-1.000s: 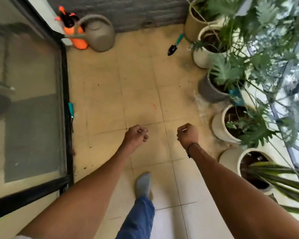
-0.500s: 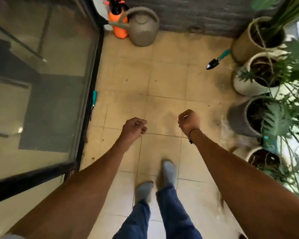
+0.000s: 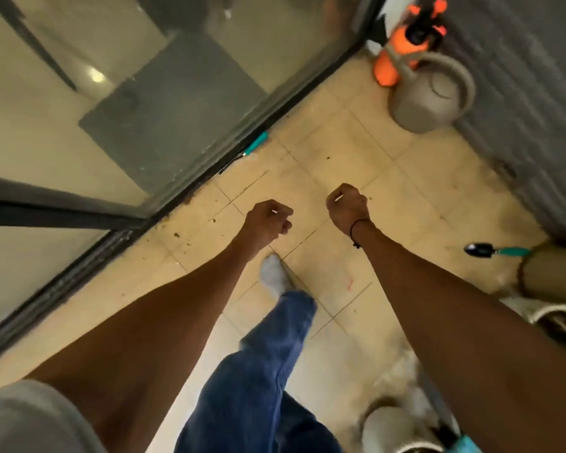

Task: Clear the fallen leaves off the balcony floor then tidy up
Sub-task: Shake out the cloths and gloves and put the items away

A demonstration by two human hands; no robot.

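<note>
- Left hand (image 3: 268, 222) out over the balcony floor (image 3: 406, 191), fingers curled into a fist, nothing visibly held.
- Right hand (image 3: 348, 207) alongside, also fisted, apparently empty; black band at the wrist.
- Small leaf bits (image 3: 177, 235) scattered on the tiles near the glass door's track (image 3: 209, 178).
- Trowel (image 3: 490, 250) lying beside a pot (image 3: 553, 276) at right.
- Watering can (image 3: 432, 93) and orange sprayer (image 3: 402, 44) in the far corner, touching.

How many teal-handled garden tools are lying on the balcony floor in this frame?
2. One teal-handled tool lies against the sliding door track at upper centre; a trowel lies at right by a tan pot. Others may be hidden outside the view.
</note>
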